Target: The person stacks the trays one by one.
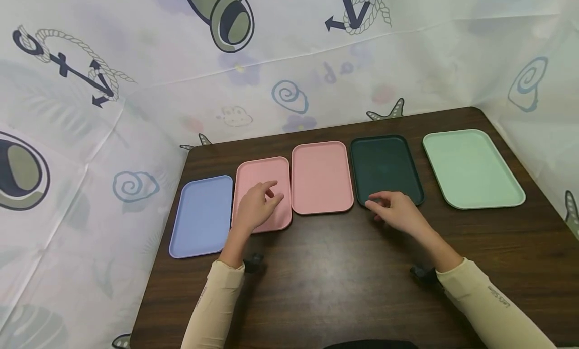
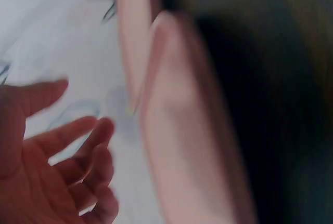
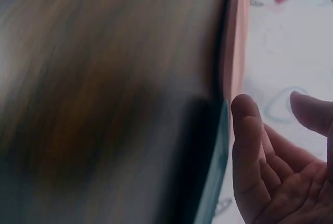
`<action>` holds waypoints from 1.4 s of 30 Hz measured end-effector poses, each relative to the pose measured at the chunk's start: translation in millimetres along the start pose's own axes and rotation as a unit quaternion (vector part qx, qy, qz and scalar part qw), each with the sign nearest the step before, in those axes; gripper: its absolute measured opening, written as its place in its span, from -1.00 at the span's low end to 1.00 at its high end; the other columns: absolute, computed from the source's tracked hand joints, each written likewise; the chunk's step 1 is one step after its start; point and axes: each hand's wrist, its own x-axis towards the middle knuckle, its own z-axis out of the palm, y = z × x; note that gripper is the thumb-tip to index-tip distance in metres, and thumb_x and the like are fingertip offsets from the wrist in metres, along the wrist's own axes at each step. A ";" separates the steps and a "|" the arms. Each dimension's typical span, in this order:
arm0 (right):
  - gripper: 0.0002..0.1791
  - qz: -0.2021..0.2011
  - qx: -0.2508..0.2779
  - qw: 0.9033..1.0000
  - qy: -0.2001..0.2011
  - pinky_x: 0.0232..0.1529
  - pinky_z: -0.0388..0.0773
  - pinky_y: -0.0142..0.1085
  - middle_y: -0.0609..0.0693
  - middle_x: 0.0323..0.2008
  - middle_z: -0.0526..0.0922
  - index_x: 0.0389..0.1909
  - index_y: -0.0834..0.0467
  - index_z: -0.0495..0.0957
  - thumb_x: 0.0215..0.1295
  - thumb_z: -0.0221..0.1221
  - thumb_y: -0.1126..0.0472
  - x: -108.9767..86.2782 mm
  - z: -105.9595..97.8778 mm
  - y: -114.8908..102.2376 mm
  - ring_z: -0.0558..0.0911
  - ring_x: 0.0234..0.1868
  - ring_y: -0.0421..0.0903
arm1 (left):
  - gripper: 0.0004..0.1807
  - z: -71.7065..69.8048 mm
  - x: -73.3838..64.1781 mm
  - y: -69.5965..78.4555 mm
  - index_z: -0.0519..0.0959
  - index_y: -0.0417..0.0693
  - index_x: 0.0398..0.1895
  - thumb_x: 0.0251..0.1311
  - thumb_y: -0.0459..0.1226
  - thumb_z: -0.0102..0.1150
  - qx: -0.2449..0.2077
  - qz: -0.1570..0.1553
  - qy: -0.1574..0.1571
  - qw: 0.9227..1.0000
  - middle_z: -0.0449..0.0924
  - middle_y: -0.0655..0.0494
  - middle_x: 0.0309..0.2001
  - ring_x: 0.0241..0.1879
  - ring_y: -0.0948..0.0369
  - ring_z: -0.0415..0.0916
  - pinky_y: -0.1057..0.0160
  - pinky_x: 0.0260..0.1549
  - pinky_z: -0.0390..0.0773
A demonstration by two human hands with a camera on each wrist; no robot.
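Five shallow rectangular trays stand in a row on a dark wooden table. From left to right in the head view come a blue tray, a pink tray, a second pink tray, a dark green tray and a pale mint tray. Over the left pink tray hovers my left hand, its fingers loosely bent and holding nothing. My right hand is at the front edge of the dark green tray, fingers relaxed, nothing between thumb and fingers in the right wrist view.
A white cloth printed with anchors and shells hangs behind the table and at its sides. Bare wood lies between the trays and the near edge. A black rounded thing shows at the bottom of the head view.
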 end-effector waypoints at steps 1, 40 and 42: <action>-0.49 0.005 0.011 1.000 -0.004 -0.50 0.56 -0.20 0.12 -0.38 0.70 0.16 0.34 0.51 0.42 0.15 0.01 2.6 4.2 -0.7 0.68 -0.43 0.02 | -0.52 5.6 3.8 2.7 0.55 -0.09 0.22 0.31 -0.08 0.19 -0.001 -0.008 -0.001 1.000 0.62 0.05 -0.31 -0.37 0.11 0.51 0.08 -0.34 0.49; -0.71 0.076 -0.078 0.993 0.037 -0.54 0.47 -0.25 -0.11 -0.71 0.63 -0.25 0.23 0.71 0.37 0.16 0.09 42.6 48.1 -18.1 0.61 -0.69 -0.17 | -0.54 45.3 90.2 25.8 0.43 -0.04 -0.76 0.29 -0.06 0.10 0.154 -0.134 -0.074 0.976 0.39 0.06 -0.65 -0.58 0.08 0.41 0.16 -0.66 0.36; -0.71 0.084 -0.075 0.993 0.038 -0.52 0.48 -0.25 -0.12 -0.70 0.64 -0.20 0.23 0.71 0.36 0.17 0.09 42.9 47.2 -18.2 0.63 -0.67 -0.16 | -0.59 46.4 91.5 25.5 0.43 -0.03 -0.75 0.26 -0.12 0.08 0.166 -0.130 -0.086 0.974 0.42 0.05 -0.61 -0.55 0.08 0.43 0.14 -0.65 0.38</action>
